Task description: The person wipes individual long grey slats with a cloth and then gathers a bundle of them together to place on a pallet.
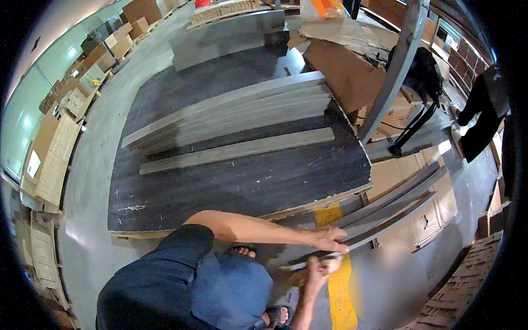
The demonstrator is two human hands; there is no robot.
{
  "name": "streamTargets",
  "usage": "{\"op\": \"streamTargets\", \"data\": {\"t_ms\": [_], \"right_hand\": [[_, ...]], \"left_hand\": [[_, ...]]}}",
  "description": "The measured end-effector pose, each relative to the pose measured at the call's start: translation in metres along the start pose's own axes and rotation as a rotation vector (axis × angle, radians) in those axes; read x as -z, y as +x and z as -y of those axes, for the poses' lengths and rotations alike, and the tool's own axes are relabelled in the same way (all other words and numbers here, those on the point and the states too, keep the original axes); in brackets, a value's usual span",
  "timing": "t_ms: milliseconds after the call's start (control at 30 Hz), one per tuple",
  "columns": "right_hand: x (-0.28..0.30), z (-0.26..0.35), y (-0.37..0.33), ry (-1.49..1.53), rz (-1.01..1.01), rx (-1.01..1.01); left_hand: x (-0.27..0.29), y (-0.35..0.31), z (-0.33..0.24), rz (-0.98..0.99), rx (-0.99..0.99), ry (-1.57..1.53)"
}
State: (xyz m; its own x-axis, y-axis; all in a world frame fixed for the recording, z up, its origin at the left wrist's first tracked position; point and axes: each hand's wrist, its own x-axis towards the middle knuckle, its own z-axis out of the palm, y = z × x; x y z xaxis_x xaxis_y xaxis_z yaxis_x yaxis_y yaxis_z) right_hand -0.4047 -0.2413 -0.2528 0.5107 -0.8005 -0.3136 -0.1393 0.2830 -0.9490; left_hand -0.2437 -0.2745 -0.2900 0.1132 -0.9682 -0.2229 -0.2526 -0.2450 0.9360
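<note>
Hands meet at the near end of a short stack of long grey boards (385, 212) that slants away to the upper right over pale cardboard boxes (396, 176) on the floor. The left hand (330, 240) lies flat on the end of the topmost board, fingers spread along it, pressing rather than gripping, seemingly to steady the stack. The right hand (319, 269) comes up from below and curls around the lower edge of the same end; whether it fully grasps a board or only supports it I cannot tell. About three or four boards make up this stack, their ends fanned slightly, probably so one can be picked off.

Beyond the hands, a large dark panel (247, 181) lies flat, serving as a table. On it, farthest from the hands, is a pile of perhaps five or six similar grey boards (231, 110), and nearer lies one single board (236, 149) set apart. A yellow floor line (341, 297) runs under the right hand. One slanted grey metal post (393, 71) rises to the upper right of the hands.
</note>
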Motion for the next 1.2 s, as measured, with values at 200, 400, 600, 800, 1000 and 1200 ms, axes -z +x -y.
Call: {"op": "streamTargets", "data": {"t_ms": [200,400,600,800,1000,1200], "right_hand": [[-0.001,-0.060,-0.018,0.155,0.190,0.002],[0.021,-0.032,0.025,0.932,0.046,-0.212],[0.047,-0.045,0.093,0.799,-0.112,-0.047],[0.175,-0.010,0.154,0.693,-0.438,0.017],[0.127,0.045,0.088,-0.073,-0.439,0.610],[0.041,0.045,0.067,-0.976,-0.090,0.828]], "left_hand": [[-0.017,0.010,0.026,-0.005,0.162,0.079],[-0.022,-0.035,-0.037,-0.028,-0.001,0.371],[-0.018,-0.067,-0.031,0.216,-0.061,0.638],[0.022,-0.114,-0.058,0.234,-0.022,0.393],[0.041,-0.093,-0.059,0.275,-0.052,0.449],[0.027,-0.067,-0.057,0.362,-0.133,0.646]]}}
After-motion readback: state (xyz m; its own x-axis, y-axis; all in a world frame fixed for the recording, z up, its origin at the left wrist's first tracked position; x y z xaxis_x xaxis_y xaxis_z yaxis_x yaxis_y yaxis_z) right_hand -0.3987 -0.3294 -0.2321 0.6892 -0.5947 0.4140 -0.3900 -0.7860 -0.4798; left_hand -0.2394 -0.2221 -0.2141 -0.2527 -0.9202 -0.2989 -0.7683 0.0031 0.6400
